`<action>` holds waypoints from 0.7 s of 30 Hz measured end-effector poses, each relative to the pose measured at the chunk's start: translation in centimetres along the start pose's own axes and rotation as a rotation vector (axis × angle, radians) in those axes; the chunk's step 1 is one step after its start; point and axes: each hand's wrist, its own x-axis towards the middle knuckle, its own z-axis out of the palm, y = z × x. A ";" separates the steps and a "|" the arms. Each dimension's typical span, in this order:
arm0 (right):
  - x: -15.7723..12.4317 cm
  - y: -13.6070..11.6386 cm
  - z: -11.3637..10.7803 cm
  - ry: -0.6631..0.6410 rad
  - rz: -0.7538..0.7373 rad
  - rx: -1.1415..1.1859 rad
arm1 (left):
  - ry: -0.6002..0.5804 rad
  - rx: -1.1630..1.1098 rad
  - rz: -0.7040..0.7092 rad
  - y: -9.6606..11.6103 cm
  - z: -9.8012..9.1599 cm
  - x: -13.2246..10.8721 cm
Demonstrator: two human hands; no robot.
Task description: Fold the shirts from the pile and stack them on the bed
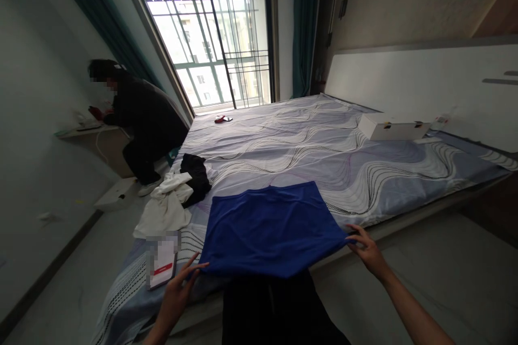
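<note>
A blue piece of clothing point(271, 226) is spread over the near edge of the bed, its far part lying flat and its near edge sagging in front of my legs. My left hand point(180, 285) pinches its near left corner between thumb and fingers. At the near right corner, my right hand point(366, 250) grips the cloth and pulls that corner out to the side. The exact kind of garment cannot be made out. Just left of it lie a crumpled white garment point(168, 205) and a black one point(196, 175). A phone point(164, 264) rests near my left hand.
The bed point(275, 145) has a wavy-patterned sheet. A white box point(392, 128) and a clear bottle point(441, 119) stand by the headboard point(404, 75). Small red and dark items point(222, 119) lie at the far edge. A person in black point(148, 108) sits at a small desk point(95, 132).
</note>
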 end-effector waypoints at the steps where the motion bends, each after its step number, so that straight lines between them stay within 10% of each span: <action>1: 1.1 -0.4 0.2 0.003 -0.014 0.016 | 0.016 -0.039 -0.084 0.3 -0.5 1.3; 12: 16.5 1.2 8.2 0.174 0.116 -0.129 | 0.185 -0.100 -0.333 -1.8 2.8 17.6; 21: 23.6 4.2 11.8 0.181 0.201 -0.185 | 0.154 -0.146 -0.365 -5.0 5.1 26.3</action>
